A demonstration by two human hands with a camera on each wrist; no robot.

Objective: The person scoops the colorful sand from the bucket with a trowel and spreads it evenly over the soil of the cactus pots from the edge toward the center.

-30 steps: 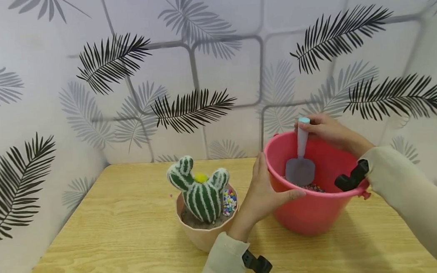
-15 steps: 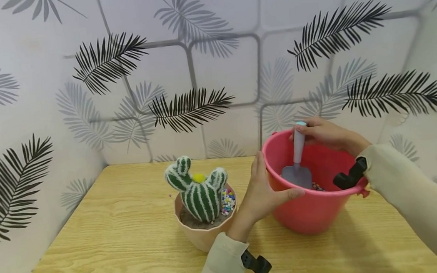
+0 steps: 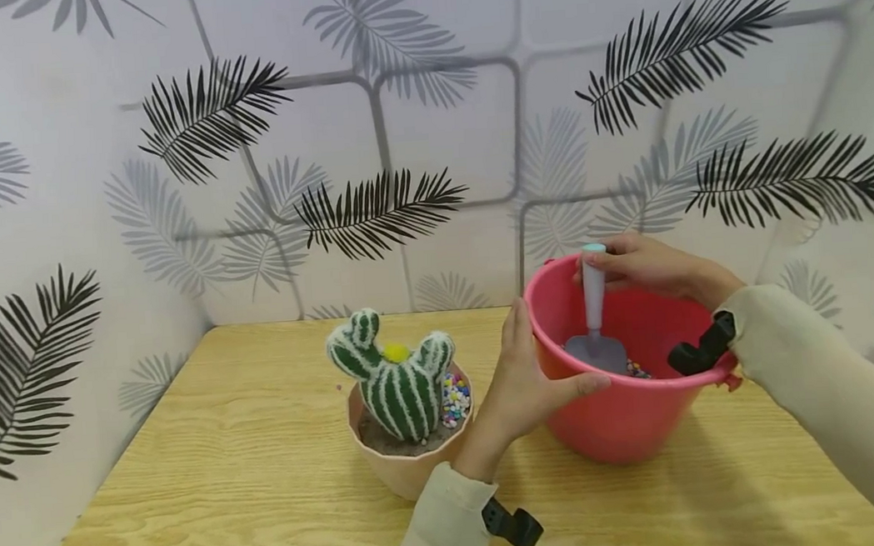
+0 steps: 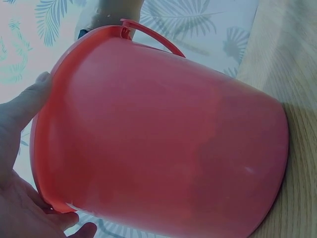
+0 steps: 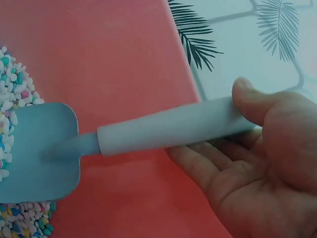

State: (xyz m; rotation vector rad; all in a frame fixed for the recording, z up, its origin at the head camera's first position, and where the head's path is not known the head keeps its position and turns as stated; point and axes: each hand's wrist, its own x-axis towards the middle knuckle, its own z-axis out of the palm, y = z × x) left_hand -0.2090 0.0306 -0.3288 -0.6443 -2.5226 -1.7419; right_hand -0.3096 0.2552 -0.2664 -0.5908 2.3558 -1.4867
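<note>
Table: pale yellow wood, grain running side to side from where I stand. Directly on it: peach pot, about mid-table; red bucket to its right, near but apart, base on the wood, shadow to the near right; one pink speck left of the pot

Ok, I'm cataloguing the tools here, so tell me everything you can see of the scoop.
The scoop has a pale, thick handle with a light-blue end and a gray-blue blade with rounded corners. The handle looks like plastic; the blade's material is hard to tell. It stands handle up in the red bucket, with multicolored pebbles on and around the blade. The right hand grips the handle's upper end.
</note>
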